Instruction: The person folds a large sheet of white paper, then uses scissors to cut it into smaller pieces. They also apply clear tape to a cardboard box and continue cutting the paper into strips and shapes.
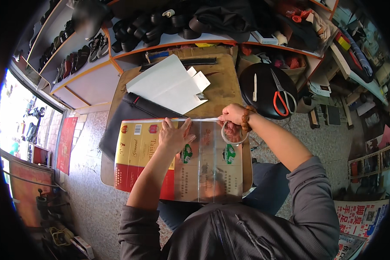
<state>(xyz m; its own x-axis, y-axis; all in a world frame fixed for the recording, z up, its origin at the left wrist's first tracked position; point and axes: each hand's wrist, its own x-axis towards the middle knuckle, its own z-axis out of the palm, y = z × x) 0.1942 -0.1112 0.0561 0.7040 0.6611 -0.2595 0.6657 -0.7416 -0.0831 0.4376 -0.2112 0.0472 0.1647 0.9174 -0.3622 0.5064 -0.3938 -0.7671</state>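
A printed sheet of packaging card (212, 167), yellow and red on its left and silvery brown on its right, lies flat across the worktable. Along its far edge runs a strip of white tape (206, 120). My left hand (174, 135) rests on the sheet with spread fingers, its fingertips at the taped edge. Pinched at the right end of that strip, my right hand (232, 115) grips the tape, and the tape roll (234, 142) hangs as a pale ring below the fingers. What the right fingertips press is partly hidden.
Beyond the sheet lie a black folded piece (117, 125) and white card (160, 84) on the worktable (223, 80). A round black stool (255, 104) at the right carries red-handled scissors (281, 97) and a white pen (255, 86). Shoe shelves (80, 86) stand behind.
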